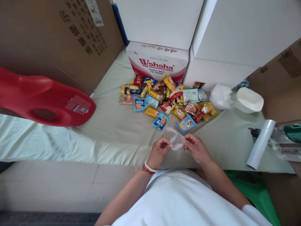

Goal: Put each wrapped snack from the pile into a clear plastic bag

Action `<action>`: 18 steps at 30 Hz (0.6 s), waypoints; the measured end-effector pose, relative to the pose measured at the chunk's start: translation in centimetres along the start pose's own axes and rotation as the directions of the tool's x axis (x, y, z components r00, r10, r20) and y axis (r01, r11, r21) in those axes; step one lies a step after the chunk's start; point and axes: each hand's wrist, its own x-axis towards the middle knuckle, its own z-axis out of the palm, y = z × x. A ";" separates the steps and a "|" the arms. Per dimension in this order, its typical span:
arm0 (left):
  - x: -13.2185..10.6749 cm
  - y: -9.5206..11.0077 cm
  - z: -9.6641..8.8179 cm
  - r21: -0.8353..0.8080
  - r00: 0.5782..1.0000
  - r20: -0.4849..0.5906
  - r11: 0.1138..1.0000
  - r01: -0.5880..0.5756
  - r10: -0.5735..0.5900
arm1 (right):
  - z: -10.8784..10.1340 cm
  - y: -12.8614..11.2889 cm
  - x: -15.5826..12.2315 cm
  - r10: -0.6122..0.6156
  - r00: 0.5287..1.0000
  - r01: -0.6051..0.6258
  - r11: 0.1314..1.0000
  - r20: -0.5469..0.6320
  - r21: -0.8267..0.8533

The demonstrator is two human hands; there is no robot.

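Observation:
Between my hands a small clear plastic bag (176, 140) is stretched at the table's front edge. My left hand (160, 152), with bracelets at the wrist, pinches the bag's left side. The right side is pinched by my right hand (195, 147). Just beyond the bag lies a pile of wrapped snacks in yellow, blue, brown and red packets. Closest to my hands are a blue snack packet (161, 121) and a light blue packet with a biscuit picture (186, 124).
Behind the snacks stands a Wahaha water carton (160, 61). A white plastic bundle (221, 96) and white bowl (249, 100) are right, near a plastic film roll (261, 144) and clear bottles (285, 135). A large red plastic object (47, 100) and cardboard box (58, 37) stand left.

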 end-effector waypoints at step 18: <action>-0.5 0.6 -2.8 0.048 0.996 -0.055 0.996 -0.071 0.074 | -1.0 -2.4 -3.3 -0.346 0.931 0.193 0.734 -0.114 -0.651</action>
